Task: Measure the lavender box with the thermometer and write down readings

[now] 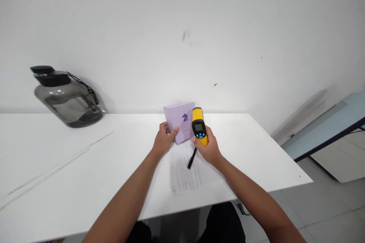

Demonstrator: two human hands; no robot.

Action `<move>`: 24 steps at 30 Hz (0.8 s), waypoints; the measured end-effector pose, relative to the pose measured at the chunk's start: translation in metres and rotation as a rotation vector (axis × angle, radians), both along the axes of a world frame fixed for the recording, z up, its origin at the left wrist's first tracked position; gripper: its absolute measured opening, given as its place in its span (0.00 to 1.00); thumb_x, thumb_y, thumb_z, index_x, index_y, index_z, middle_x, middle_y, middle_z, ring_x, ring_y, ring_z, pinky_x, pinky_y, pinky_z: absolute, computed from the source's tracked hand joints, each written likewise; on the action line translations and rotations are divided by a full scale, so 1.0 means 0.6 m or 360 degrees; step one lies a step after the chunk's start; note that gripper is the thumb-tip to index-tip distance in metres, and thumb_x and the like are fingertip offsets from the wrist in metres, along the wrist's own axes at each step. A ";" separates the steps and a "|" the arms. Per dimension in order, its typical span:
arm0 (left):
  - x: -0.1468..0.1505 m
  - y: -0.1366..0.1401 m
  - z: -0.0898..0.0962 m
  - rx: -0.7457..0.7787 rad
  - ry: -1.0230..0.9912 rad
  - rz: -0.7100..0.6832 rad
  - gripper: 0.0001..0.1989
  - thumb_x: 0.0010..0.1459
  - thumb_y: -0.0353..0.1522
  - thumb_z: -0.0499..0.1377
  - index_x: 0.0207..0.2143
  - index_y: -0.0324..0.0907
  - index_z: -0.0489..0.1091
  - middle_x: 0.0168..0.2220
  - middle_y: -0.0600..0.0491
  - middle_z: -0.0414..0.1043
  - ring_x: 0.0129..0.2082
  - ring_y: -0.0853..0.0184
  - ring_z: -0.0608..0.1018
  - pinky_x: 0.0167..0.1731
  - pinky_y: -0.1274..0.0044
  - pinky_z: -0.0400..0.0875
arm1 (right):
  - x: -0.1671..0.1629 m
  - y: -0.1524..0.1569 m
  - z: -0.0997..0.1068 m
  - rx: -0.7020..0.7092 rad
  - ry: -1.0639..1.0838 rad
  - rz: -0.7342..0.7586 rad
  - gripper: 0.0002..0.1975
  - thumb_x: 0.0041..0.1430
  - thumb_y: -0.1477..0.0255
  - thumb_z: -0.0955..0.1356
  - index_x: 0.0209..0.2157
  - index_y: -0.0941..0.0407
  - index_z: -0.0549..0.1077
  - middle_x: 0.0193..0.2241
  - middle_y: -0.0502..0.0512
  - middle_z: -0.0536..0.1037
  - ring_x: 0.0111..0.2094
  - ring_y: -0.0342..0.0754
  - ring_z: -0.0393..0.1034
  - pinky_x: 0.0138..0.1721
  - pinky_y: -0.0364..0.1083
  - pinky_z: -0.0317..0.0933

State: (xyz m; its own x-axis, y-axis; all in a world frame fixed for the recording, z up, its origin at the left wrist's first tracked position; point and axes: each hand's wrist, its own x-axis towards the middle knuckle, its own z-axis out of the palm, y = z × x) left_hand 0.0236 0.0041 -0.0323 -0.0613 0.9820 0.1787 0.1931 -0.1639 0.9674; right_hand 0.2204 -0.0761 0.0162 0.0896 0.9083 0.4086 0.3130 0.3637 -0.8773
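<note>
My left hand [165,138] grips the left edge of a light purple box [180,121], thumb on its front. A dark blue horse-head mark is printed on that face. In my right hand [211,147] is a yellow and black infrared thermometer [199,127], its small screen and blue buttons facing me. The thermometer overlaps the box's right side. Below them, a sheet of paper [185,176] covered in handwriting lies on the table. A black pen [192,159] rests on the paper, its upper end hidden near my right hand.
A large grey see-through water bottle [68,97] with a black lid stands at the left by the wall. The white table [85,182] ends on the right, with a light blue panel [327,123] beyond it. My legs [224,222] are under the front edge.
</note>
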 end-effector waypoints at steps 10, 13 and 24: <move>0.001 -0.002 0.004 -0.0008 -0.0017 -0.0003 0.34 0.53 0.53 0.63 0.53 0.41 0.60 0.51 0.40 0.74 0.49 0.57 0.78 0.50 0.64 0.70 | 0.002 -0.003 0.005 -0.0052 -0.0003 0.0044 0.26 0.54 0.61 0.71 0.52 0.55 0.68 0.35 0.52 0.75 0.32 0.47 0.67 0.34 0.47 0.65; 0.002 -0.004 0.006 -0.0022 -0.0013 -0.0003 0.34 0.53 0.52 0.63 0.53 0.41 0.61 0.51 0.41 0.74 0.48 0.57 0.78 0.49 0.64 0.70 | 0.018 0.012 0.007 -0.0130 0.0074 0.0038 0.34 0.56 0.55 0.70 0.59 0.55 0.63 0.35 0.52 0.74 0.30 0.46 0.66 0.33 0.46 0.63; 0.003 -0.003 0.008 -0.0033 -0.0033 -0.0008 0.33 0.53 0.51 0.64 0.53 0.42 0.60 0.52 0.42 0.74 0.47 0.58 0.78 0.50 0.64 0.71 | 0.112 0.067 0.017 -0.0439 -0.1203 -0.0653 0.30 0.66 0.53 0.64 0.62 0.56 0.65 0.44 0.63 0.80 0.43 0.57 0.73 0.40 0.50 0.58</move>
State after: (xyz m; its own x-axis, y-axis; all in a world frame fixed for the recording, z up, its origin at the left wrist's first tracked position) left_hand 0.0254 0.0021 -0.0274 -0.0598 0.9857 0.1573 0.1720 -0.1450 0.9744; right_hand 0.2876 -0.0360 0.0263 0.2246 0.9385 0.2623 0.9002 -0.0967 -0.4246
